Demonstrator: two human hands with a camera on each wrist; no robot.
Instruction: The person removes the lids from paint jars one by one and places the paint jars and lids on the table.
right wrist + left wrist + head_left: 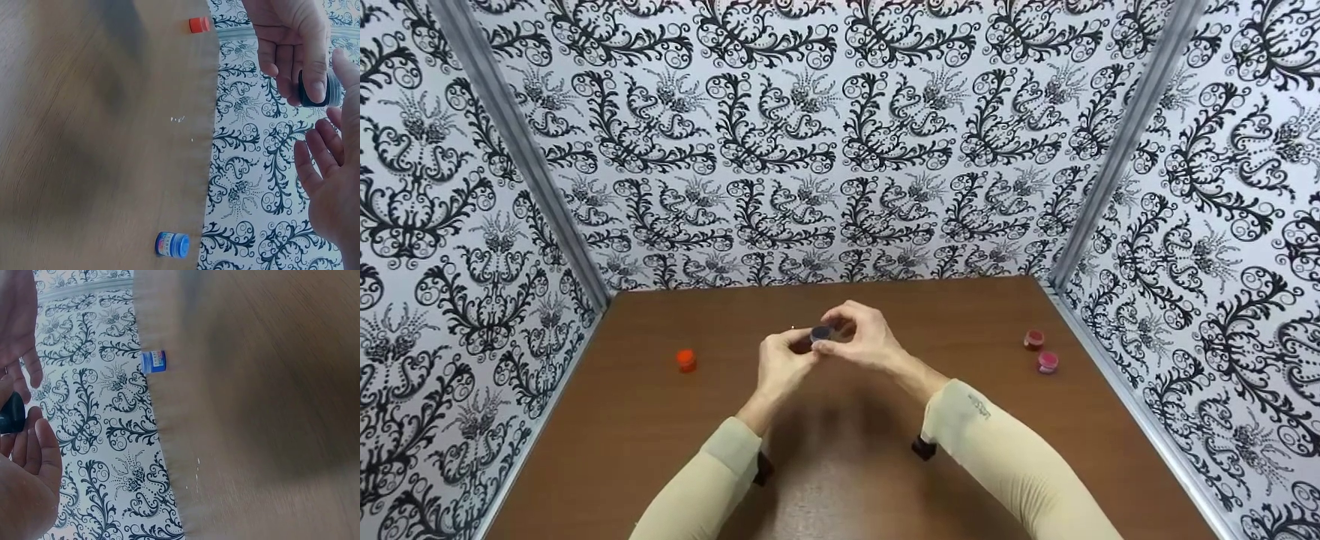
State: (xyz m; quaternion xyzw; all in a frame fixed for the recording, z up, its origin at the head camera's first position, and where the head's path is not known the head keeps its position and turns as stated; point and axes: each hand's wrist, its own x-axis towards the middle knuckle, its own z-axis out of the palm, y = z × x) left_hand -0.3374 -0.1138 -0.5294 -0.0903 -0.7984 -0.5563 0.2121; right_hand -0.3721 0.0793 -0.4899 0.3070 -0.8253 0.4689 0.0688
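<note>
My left hand [787, 364] pinches a small dark jar [313, 90], apparently a paint pot, between thumb and fingers above the middle of the table. A clear ribbed lid [334, 89] tops the jar and faces my right hand [874, 339]. That hand curves round from the right, its thumb and index finger on either side of the lid, while its other fingers spread loosely in the right wrist view. Seen from the left wrist, the jar's dark end [12, 415] sits at the image edge, partly cut off.
On the brown table [840, 487], an orange jar [685, 360] stands at the left; a red jar [1034, 340] and a pink jar [1047, 363] stand at the right. A blue labelled jar [171, 244] shows in both wrist views. Patterned walls [825, 150] enclose the back and sides.
</note>
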